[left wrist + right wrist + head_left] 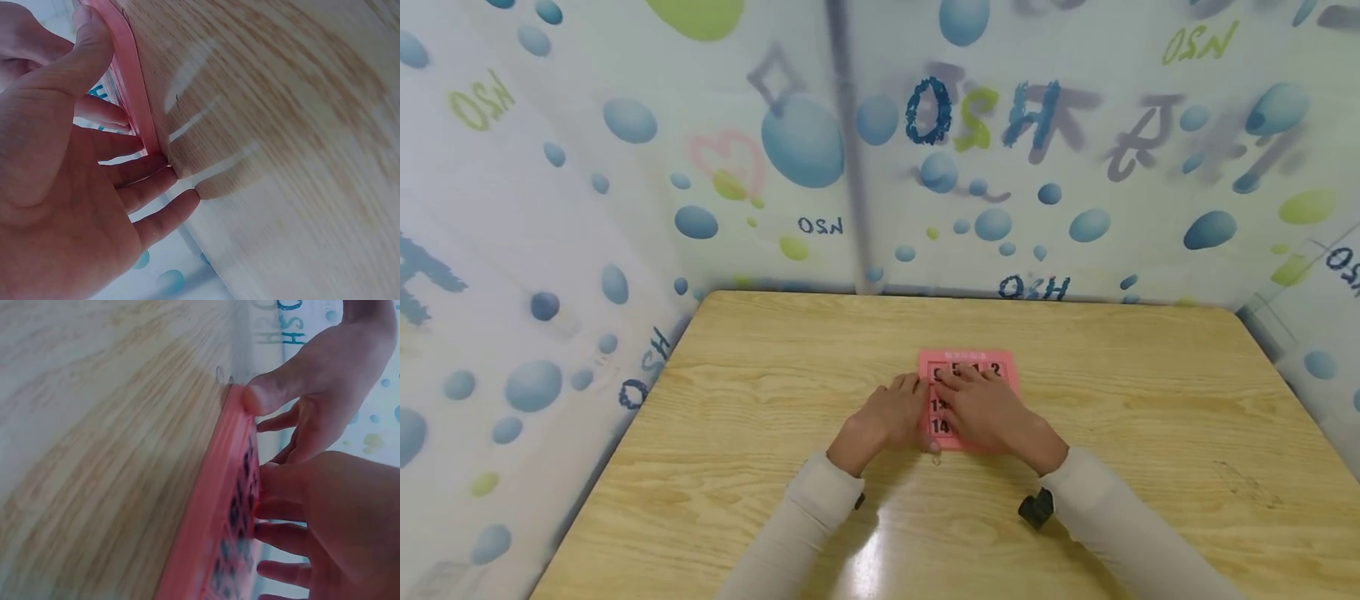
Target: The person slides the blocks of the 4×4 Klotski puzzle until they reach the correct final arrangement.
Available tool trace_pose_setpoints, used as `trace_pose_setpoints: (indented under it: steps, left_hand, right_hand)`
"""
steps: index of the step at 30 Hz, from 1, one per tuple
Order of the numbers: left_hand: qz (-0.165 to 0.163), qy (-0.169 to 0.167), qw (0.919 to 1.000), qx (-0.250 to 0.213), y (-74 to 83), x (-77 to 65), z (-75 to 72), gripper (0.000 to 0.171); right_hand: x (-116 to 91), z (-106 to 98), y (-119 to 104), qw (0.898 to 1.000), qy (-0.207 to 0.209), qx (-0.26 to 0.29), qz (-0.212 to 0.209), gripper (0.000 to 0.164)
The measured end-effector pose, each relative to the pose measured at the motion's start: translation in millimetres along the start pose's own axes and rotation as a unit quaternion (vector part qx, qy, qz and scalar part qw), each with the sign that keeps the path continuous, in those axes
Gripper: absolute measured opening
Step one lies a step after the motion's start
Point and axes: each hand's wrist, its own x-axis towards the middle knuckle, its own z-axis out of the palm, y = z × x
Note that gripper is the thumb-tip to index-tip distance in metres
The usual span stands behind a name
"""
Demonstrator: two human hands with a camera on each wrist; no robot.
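Behind your workspace hangs a pale backdrop (741,262) printed with blue and green bubbles and reversed H2O lettering. Your wood-grain table (1150,400) fills the lower part of the head view, a bright glare streaking its near side. Your white sleeves (1142,525) reach in from the near edge. The pink number-puzzle tray (966,355) lies flat on the table, a little right of centre in the head view, between and under your hands. Your right hand (985,408) lies over the tray, fingers spread, their tips touching the numbered face. Your left hand (895,412) braces the tray's left side, its fingers extended and slightly apart along that edge, its thumb on the near-left corner. A black device (1036,508) sits under your right wrist. Among the number tiles (939,427) you can read 14 at the near left and 5, 1 and 2 along the far row; your right hand hides many others. A small loop (936,459) lies just beside the tray's near edge.
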Motion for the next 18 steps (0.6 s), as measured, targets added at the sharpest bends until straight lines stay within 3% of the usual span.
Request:
trace_pose_setpoints:
  steps: [9,15,18]
  left_hand:
    - [0.000,0.008,1.0000,0.001,-0.9,-1.0,-1.9,0.101]
    - [-0.001,0.006,1.0000,-0.002,-0.8,0.3,0.1,0.104]
    - [-0.001,0.000,1.0000,-0.003,-0.5,0.4,0.8,0.105]
  right_hand:
    - [-9.8,-11.1,-1.5,0.999,-0.008,0.020,-0.029,0.047]
    - [-8.8,-8.6,11.9,0.999,0.040,0.009,0.033,0.047]
    - [-6.0,-5.2,14.8,0.998,0.041,0.005,0.052,0.047]
